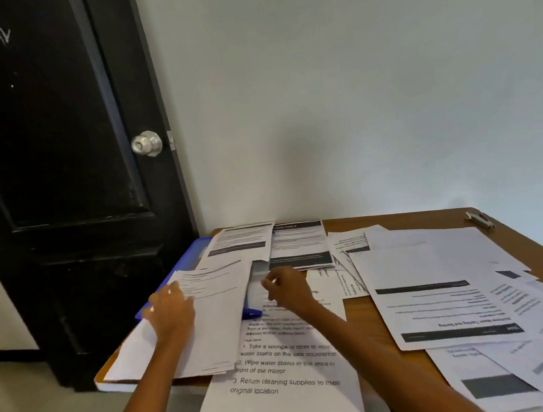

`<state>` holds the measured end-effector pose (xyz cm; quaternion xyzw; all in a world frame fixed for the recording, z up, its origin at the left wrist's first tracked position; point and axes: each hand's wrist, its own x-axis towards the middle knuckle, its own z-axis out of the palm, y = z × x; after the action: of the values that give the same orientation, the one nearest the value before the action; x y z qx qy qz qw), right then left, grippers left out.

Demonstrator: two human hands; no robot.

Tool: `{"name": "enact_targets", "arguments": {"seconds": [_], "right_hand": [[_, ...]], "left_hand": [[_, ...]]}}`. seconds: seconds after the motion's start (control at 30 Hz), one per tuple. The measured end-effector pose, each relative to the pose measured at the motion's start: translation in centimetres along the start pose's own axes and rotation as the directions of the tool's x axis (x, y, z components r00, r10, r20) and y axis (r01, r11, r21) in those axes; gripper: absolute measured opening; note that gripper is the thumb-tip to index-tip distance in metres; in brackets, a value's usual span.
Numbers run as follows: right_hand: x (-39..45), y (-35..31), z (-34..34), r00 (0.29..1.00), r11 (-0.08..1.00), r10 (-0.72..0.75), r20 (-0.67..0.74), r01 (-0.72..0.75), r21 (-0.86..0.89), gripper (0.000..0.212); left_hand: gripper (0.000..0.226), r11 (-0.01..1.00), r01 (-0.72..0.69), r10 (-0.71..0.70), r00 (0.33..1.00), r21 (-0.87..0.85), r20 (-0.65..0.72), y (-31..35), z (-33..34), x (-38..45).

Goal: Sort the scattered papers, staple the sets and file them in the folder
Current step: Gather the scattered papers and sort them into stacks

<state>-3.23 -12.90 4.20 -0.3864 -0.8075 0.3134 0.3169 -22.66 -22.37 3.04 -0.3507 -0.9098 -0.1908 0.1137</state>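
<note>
Nearest the camera, a printed sheet (288, 378) with numbered cleaning steps hangs over the front edge of the wooden table (365, 316), lying on other sheets beneath it. To its right, a spread of scattered papers (442, 292) covers most of the table's right half, several overlapping and turned at different angles, some reaching past the near right corner.

Beyond the numbered sheet, both forearms reach in from below. The left hand (171, 310) rests palm down, fingers spread flat, on a loose stack of sheets (214, 316) at the table's left side; this stack overlaps the blue folder (186, 262), whose edge shows along the left and whose corner pokes out just under the right hand. The right hand (287, 288) has thumb and fingertips pressed together, pinching the edge of a small blurred sheet (258, 279) that stands lifted between the two hands; its print cannot be read.

Farther back, two pages with dark header bars (266, 242) lie side by side against the wall. A metal stapler (480, 220) sits alone at the far right of the table, well apart from both hands. Left of the table stands a black door (56, 159) with a silver knob (147, 143).
</note>
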Motion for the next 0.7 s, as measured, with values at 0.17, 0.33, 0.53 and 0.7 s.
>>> {"name": "enact_targets", "arguments": {"seconds": [0.17,0.33,0.53,0.7], "right_hand": [[-1.3,4.6,-6.8,0.992,0.964,0.087,-0.092,-0.107,-0.245,0.021],[-3.8,8.8,-11.5,0.91,0.713,0.352,-0.217,-0.411,-0.567,0.04],[-6.0,9.9,-11.5,0.919,0.705,0.362,-0.157,-0.381,-0.598,0.024],[-6.5,9.0,-12.5,0.965,0.77,0.134,-0.224,-0.244,-0.59,0.027]], "left_hand": [[0.049,0.938,-0.271,0.271,0.962,-0.215,-0.026,7.9,0.3,-2.9],[0.05,0.886,-0.393,0.406,0.914,-0.246,0.004,13.7,1.4,-5.8],[0.054,0.842,-0.453,0.487,0.872,-0.295,0.05,17.6,2.1,-9.1],[0.044,0.779,-0.419,0.489,0.871,-0.467,0.034,17.6,2.6,-9.6]]}}
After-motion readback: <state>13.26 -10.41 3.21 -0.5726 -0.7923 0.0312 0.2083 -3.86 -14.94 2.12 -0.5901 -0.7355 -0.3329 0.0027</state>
